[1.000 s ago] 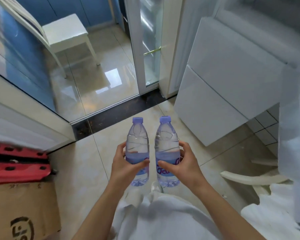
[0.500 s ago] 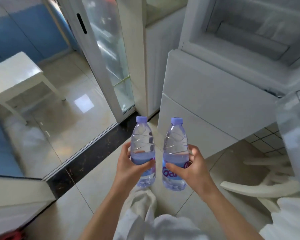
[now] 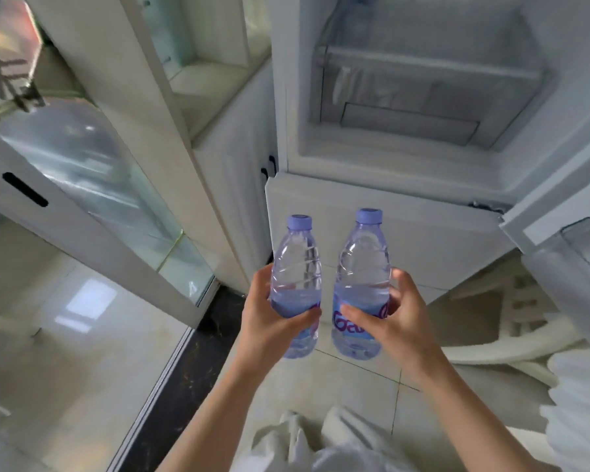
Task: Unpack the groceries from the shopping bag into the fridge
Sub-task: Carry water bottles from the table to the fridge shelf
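Bottles upright, apart: left hand [image 3: 269,321] fingers wrap one, right hand [image 3: 399,321] other; open fridge [image 3: 406,97] ahead.

Both forearms reach forward, bare. The left hand [image 3: 269,321] and right hand [image 3: 401,321] are raised side by side — fingers [image 3: 358,313] curled, each gripping a bottle.

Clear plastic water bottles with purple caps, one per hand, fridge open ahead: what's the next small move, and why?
Probably lift both forward toward the open fridge compartment. The left hand grips one clear purple-capped plastic bottle, the right hand the other; both are upright, below the opening, in front of the closed lower door.
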Motion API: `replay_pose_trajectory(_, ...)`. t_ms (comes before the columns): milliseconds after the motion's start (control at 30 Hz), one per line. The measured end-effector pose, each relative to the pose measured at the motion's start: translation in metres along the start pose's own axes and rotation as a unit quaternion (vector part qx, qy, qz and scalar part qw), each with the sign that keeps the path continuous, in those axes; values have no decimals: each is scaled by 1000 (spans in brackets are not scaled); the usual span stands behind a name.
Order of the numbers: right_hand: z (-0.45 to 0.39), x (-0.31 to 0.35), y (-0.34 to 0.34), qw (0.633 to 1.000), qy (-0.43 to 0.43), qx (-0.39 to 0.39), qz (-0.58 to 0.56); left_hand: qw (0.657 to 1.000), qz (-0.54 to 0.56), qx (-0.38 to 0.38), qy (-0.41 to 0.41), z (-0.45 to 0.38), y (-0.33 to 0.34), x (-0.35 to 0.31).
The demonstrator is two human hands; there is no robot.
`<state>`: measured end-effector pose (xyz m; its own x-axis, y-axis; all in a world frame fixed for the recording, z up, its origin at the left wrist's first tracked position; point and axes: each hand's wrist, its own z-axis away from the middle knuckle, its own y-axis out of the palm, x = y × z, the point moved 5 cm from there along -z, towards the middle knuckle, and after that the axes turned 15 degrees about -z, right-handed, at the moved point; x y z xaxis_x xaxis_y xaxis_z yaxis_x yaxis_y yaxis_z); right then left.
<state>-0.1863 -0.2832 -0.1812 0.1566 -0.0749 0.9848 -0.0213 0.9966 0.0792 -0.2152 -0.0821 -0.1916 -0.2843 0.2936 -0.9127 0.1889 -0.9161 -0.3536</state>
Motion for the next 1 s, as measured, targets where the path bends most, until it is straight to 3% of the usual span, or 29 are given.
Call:
replay_pose_trajectory(267,-75,81,-13,993,-105,-53,-19,993,24,24,112,-96,12,-94)
replay_pose_trajectory(633,-192,172,-34,974,-215,-45,-63,970,63,-33,233,-207,43,-229)
replay_pose_trajectory(1000,-286,243,-41,922,-371,-105,-9,944,70,-60,318,-295,68,-327)
